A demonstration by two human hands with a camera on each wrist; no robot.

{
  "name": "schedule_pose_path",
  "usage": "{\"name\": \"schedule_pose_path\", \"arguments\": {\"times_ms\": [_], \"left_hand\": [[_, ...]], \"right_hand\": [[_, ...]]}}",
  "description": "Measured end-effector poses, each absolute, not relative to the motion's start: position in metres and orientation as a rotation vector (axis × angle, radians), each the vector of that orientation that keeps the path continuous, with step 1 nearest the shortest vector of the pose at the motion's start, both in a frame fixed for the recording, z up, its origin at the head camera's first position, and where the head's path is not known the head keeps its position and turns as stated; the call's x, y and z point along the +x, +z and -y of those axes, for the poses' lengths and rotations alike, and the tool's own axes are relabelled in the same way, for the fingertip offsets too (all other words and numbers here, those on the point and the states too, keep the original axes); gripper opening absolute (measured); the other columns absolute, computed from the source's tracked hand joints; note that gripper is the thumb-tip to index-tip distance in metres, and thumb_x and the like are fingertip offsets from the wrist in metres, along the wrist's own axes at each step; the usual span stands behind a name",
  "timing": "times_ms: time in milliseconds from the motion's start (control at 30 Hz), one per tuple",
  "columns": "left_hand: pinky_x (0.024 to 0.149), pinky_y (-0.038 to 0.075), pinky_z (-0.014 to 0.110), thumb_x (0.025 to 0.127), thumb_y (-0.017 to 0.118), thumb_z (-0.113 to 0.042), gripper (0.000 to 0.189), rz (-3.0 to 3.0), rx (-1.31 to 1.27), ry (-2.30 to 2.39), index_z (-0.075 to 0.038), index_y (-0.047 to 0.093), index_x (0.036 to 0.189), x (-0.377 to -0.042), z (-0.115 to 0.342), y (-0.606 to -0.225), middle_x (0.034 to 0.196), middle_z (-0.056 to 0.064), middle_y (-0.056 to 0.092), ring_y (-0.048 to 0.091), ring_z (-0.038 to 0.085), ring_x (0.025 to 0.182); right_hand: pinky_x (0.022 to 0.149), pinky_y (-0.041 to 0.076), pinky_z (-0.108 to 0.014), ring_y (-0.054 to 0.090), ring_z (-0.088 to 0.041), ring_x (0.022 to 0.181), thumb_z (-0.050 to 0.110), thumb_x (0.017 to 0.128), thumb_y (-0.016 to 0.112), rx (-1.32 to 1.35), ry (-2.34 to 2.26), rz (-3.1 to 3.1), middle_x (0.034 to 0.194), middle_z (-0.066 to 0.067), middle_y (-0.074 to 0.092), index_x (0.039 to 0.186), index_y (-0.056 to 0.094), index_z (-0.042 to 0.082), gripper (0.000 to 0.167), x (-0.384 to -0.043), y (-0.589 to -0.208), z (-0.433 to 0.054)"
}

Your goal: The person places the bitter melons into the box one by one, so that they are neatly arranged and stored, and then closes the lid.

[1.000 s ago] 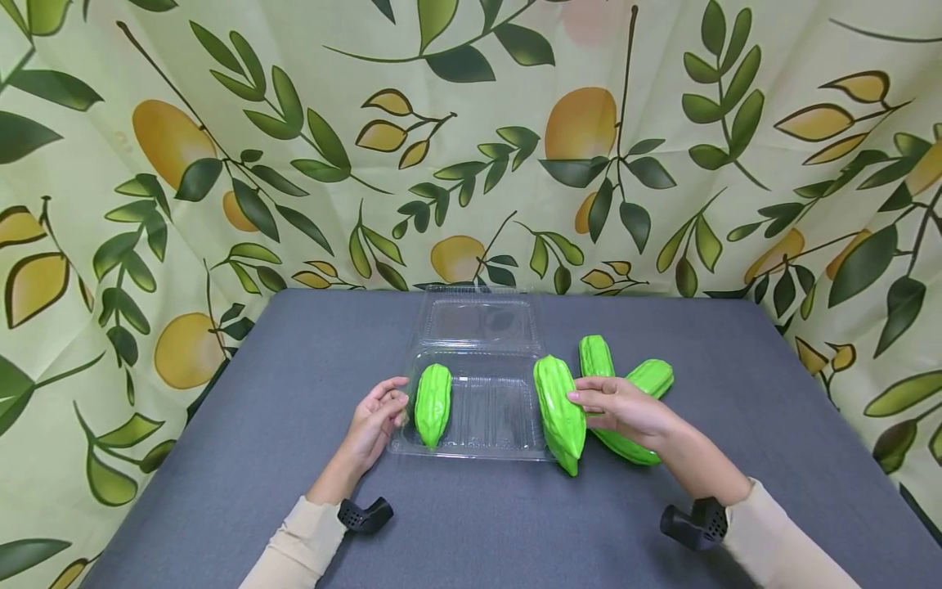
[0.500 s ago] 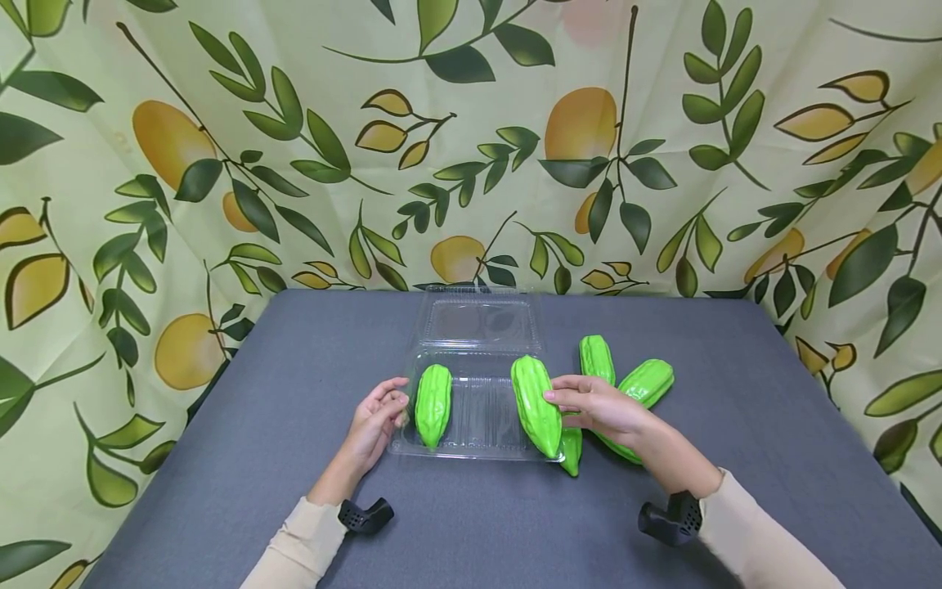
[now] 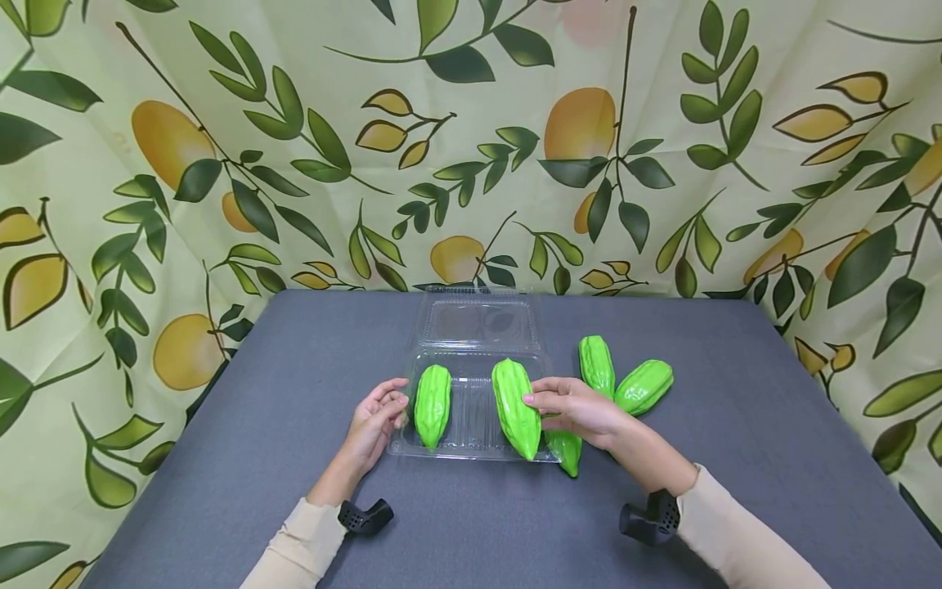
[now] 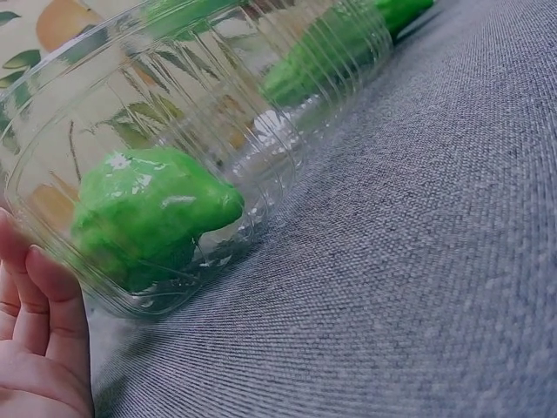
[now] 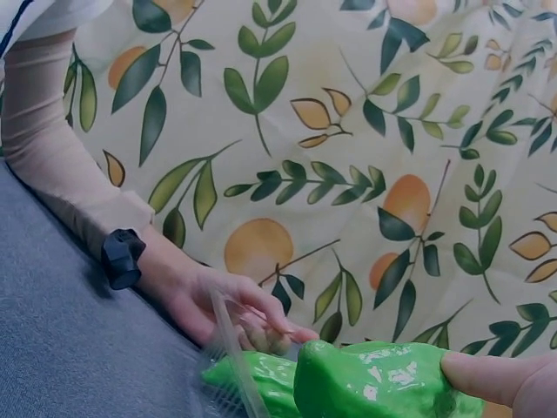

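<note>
A shiny bright-green bitter melon (image 3: 518,409) is pinched between the thumb and fingers of my right hand (image 3: 581,411), over the right half of the clear plastic clamshell box (image 3: 471,455). A second bitter melon (image 3: 432,406) lies inside the box at its left end. At the box's left wall is my left hand (image 3: 374,429), with relaxed fingers (image 4: 65,300) touching or very near the plastic. The right wrist view shows the held bitter melon (image 5: 374,379) under my right thumb (image 5: 492,374). The held bitter melon hides part of the box floor.
Right of the box, several more bitter melons lie together: one upright at the back (image 3: 596,364), one slanting right (image 3: 644,386), one (image 3: 565,451) partly behind my right hand. The box's lid (image 3: 478,321) is folded back. A leaf-patterned cloth (image 3: 456,164) hangs behind the grey table (image 3: 331,343).
My right hand has moved left with the held bitter melon, from the box's right edge to over its right half. The bitter melon beneath shows more. My left hand has stayed in place.
</note>
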State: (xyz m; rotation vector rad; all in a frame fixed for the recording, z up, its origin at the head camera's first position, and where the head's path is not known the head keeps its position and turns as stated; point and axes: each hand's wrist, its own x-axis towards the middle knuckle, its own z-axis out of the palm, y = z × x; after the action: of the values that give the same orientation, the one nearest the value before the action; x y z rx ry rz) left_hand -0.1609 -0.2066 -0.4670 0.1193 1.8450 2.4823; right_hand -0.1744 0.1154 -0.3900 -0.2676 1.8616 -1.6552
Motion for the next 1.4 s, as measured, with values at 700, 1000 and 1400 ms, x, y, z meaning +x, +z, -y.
{"name": "schedule_pose_path", "arguments": {"times_ms": [700, 1000, 1400], "left_hand": [[0.056, 0.041, 0.011, 0.094, 0.049, 0.002, 0.026, -1.840, 0.159, 2.476, -0.016, 0.053, 0.112, -0.161, 0.207, -0.468, 0.079, -0.013, 0.057, 0.046, -0.001, 0.060], [0.056, 0.041, 0.011, 0.094, 0.050, 0.001, 0.025, -1.857, 0.135, 2.470, -0.015, 0.052, 0.112, -0.161, 0.207, -0.467, 0.078, -0.013, 0.057, 0.046, -0.001, 0.060], [0.056, 0.041, 0.011, 0.094, 0.048, 0.004, 0.026, -1.817, 0.183, 2.494, -0.016, 0.054, 0.111, -0.161, 0.208, -0.469, 0.079, -0.013, 0.057, 0.046, -0.001, 0.059]], "right_hand": [[0.102, 0.050, -0.043, 0.058, -0.008, 0.093, 0.021, 0.093, 0.058, -0.228, -1.687, -1.850, 0.106, -0.002, 0.057, 0.132, 0.038, -0.014, 0.056, -0.174, -0.398, -0.082], [0.100, 0.051, -0.041, 0.058, -0.007, 0.088, 0.020, 0.094, 0.057, -0.132, -1.726, -1.861, 0.103, -0.002, 0.056, 0.130, 0.040, -0.013, 0.051, -0.177, -0.402, -0.069], [0.100, 0.052, -0.041, 0.063, -0.012, 0.092, 0.018, 0.094, 0.057, -0.039, -1.757, -1.883, 0.123, -0.021, 0.057, 0.134, 0.037, -0.015, 0.056, -0.182, -0.408, -0.057]]}}
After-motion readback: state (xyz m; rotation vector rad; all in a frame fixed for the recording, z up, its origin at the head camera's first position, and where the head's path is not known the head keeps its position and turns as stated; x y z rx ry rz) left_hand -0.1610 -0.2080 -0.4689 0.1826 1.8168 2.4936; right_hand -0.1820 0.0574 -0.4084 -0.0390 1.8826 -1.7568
